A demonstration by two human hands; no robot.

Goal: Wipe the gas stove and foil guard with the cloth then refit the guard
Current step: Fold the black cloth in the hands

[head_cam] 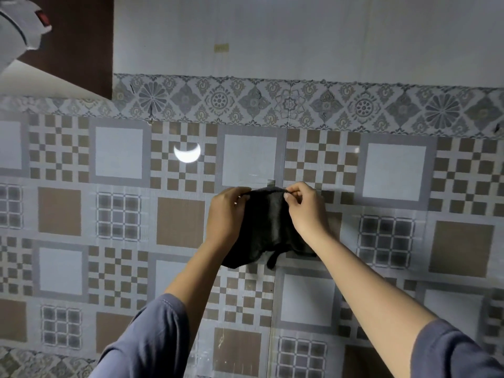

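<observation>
A dark grey cloth (266,227) hangs against the tiled wall at the middle of the view, just below a small grey hook (270,183). My left hand (226,214) grips its upper left edge. Pinching the upper right edge between thumb and fingers is my right hand (305,208). The cloth droops down between both wrists, with a short loop dangling at its bottom. Neither the gas stove nor the foil guard is in view.
The patterned wall tiles (122,208) fill most of the view, with a floral border strip (272,102) above them. A white appliance with a red button (24,25) sits at the top left beside a dark brown panel (81,45). A lamp reflection (187,152) shines on a tile.
</observation>
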